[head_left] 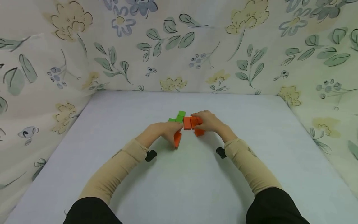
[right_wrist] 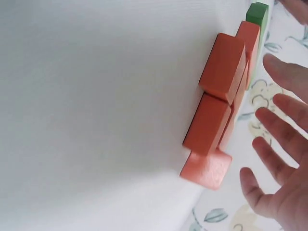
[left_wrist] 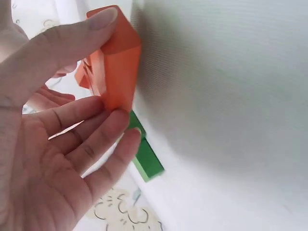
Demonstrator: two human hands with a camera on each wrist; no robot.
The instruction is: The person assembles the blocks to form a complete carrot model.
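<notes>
My left hand pinches an orange block, with the thumb on one end and the fingers along the other. In the head view this orange block stands out toward me from beneath the hand. My right hand hovers around the right side of a group of orange blocks. In the right wrist view its fingers are spread and apart from the orange blocks. Several green blocks lie just behind and left of the orange group, partly hidden by the left hand.
The blocks lie on a white table with much bare surface around them. A floral cloth hangs behind the table and along its sides. A black wrist piece sits under the left wrist, another under the right.
</notes>
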